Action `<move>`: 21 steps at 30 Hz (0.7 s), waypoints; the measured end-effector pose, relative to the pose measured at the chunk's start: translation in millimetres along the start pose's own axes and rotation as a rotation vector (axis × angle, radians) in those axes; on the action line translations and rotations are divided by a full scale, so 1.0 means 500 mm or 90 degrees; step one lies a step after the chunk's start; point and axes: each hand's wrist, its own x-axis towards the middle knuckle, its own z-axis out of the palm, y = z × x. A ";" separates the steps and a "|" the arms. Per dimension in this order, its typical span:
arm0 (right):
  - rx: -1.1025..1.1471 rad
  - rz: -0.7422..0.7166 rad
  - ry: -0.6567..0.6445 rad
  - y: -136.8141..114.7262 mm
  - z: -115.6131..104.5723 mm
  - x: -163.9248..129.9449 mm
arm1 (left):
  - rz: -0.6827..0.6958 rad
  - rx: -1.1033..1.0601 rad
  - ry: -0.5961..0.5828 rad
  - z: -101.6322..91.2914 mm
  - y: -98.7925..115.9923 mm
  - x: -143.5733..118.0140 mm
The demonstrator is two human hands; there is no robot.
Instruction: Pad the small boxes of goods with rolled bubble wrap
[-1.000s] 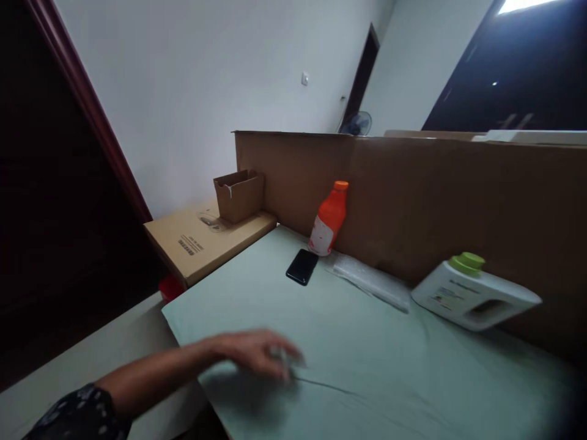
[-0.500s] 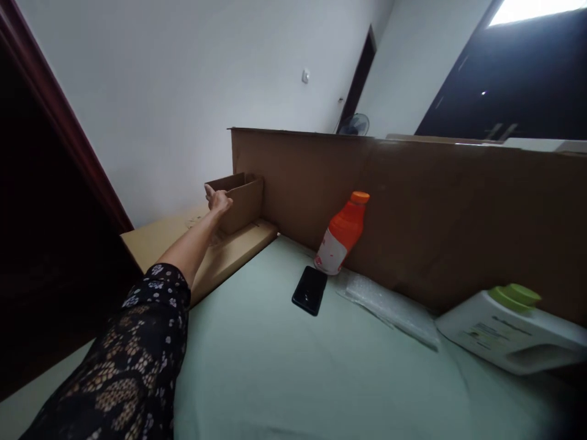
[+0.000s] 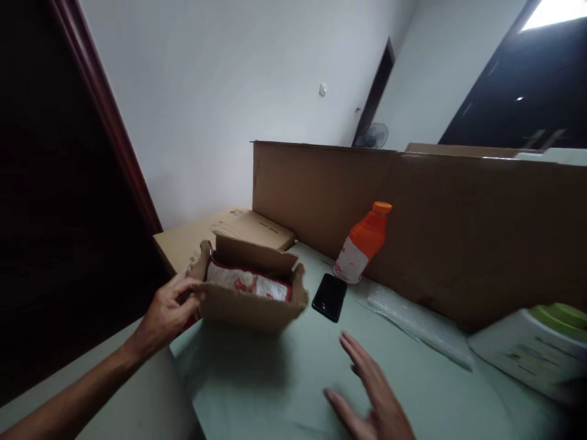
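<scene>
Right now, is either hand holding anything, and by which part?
The left hand grips the small open cardboard box by its left end wall. The right hand is open, holding nothing.

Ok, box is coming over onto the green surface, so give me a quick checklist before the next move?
1. Left hand grips the small cardboard box at its left end: ok.
2. Box flaps open, red-and-white packet visible inside: ok.
3. Right hand open, holding nothing, apart from the box: ok.
4. Black phone lies close beside the box's right end, free of it: ok, but tight.
5. Orange bottle upright against the cardboard wall: ok.
6. Box bottom flat on the green surface: cannot tell.
</scene>
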 end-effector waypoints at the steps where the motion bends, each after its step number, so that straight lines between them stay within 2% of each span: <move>1: 0.043 0.000 -0.022 -0.033 0.030 0.027 | -0.001 -0.006 -0.025 -0.012 0.009 -0.034; 3: 0.120 0.029 -0.063 -0.091 0.073 0.054 | -0.001 -0.018 -0.057 -0.027 0.026 -0.092; 5: 0.155 0.075 -0.072 -0.129 0.083 0.042 | 0.004 -0.031 -0.074 -0.034 0.038 -0.134; 7: 0.140 0.107 -0.041 -0.145 0.060 0.002 | 0.016 -0.044 -0.086 -0.026 0.044 -0.160; 9: 0.099 0.127 0.001 -0.145 0.014 -0.052 | 0.048 -0.071 -0.110 0.002 0.053 -0.171; 12: 0.030 0.210 0.078 -0.124 -0.066 -0.137 | 0.128 -0.163 -0.186 0.092 0.092 -0.167; 16: 0.008 0.385 0.204 -0.068 -0.159 -0.217 | 0.204 -0.302 -0.304 0.260 0.197 -0.140; 19: 0.104 0.450 0.254 -0.015 -0.217 -0.241 | 0.198 -0.359 -0.320 0.361 0.262 -0.115; 21: 0.143 0.459 0.240 0.027 -0.255 -0.242 | 0.198 -0.361 -0.309 0.398 0.276 -0.109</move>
